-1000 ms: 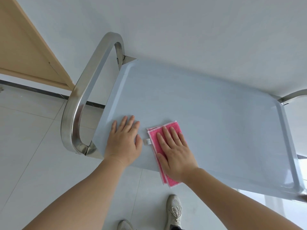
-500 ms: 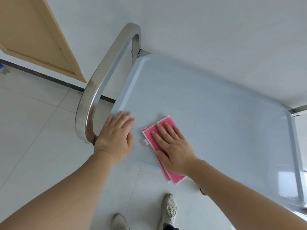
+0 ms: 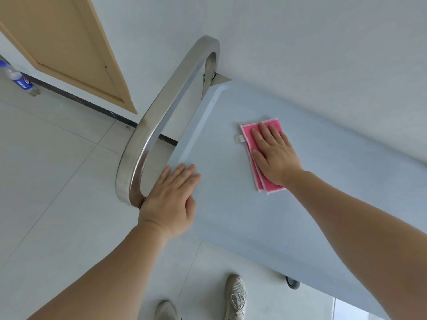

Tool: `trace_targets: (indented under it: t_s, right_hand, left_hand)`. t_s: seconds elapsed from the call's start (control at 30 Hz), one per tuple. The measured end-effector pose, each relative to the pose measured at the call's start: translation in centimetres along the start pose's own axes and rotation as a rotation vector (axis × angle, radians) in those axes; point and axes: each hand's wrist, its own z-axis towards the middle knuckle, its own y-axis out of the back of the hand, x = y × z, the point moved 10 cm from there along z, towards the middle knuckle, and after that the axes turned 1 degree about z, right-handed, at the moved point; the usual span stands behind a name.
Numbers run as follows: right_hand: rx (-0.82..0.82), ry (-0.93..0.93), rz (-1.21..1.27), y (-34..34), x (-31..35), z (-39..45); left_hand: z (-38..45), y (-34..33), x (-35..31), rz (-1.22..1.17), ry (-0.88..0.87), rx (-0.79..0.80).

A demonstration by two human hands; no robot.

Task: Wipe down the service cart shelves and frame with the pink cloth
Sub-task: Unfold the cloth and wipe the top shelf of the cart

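Observation:
The cart's top shelf (image 3: 288,215) is a pale blue-grey tray seen from above. A folded pink cloth (image 3: 251,144) with a small white tag lies flat on it, toward the left half. My right hand (image 3: 273,155) presses flat on the cloth with straight fingers. At the shelf's near left corner my left hand (image 3: 172,195) rests flat, fingers straight, beside the foot of the steel handle (image 3: 161,121), which arches along the shelf's left end.
A white wall runs behind the cart. A wooden door (image 3: 64,42) stands at the left, with a plastic bottle (image 3: 17,76) on the tiled floor by it. A cart wheel (image 3: 292,282) and my shoes (image 3: 235,296) show below the shelf's near edge.
My right hand has slid the pink cloth away from the near edge, farther onto the shelf. My left hand has stayed at the near left corner. The view has shifted.

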Motion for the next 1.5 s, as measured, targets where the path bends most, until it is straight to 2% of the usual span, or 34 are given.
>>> trace_targets:
  t_s: [0.27, 0.63, 0.87, 1.07, 1.33, 1.5]
  right_hand:
    - [-0.033, -0.087, 0.007, 1.3, -4.9, 6.1]
    - [-0.06, -0.155, 0.02, 2.1, -2.8, 10.2]
    - [-0.023, 0.052, 0.042, 1.1, 5.9, 8.4]
    - [-0.006, 0.139, 0.043, -0.1, 9.5, 3.3]
    - [-0.02, 0.155, 0.047, 0.3, 9.1, 3.5]
    - [-0.026, 0.115, 0.041, 1.1, 6.8, 6.5]
  left_hand:
    - [-0.1, 0.3, 0.4, -0.01, 0.056, -0.042]
    - [-0.1, 0.8, -0.1, -0.001, 0.044, -0.074]
    - [0.0, 0.8, 0.0, 0.006, 0.04, -0.06]
    - [-0.2, 0.5, 0.1, 0.027, 0.046, -0.018]
    - [0.1, 0.5, 0.2, 0.015, 0.04, 0.014]
    - [-0.2, 0.2, 0.0, 0.024, 0.042, 0.036]
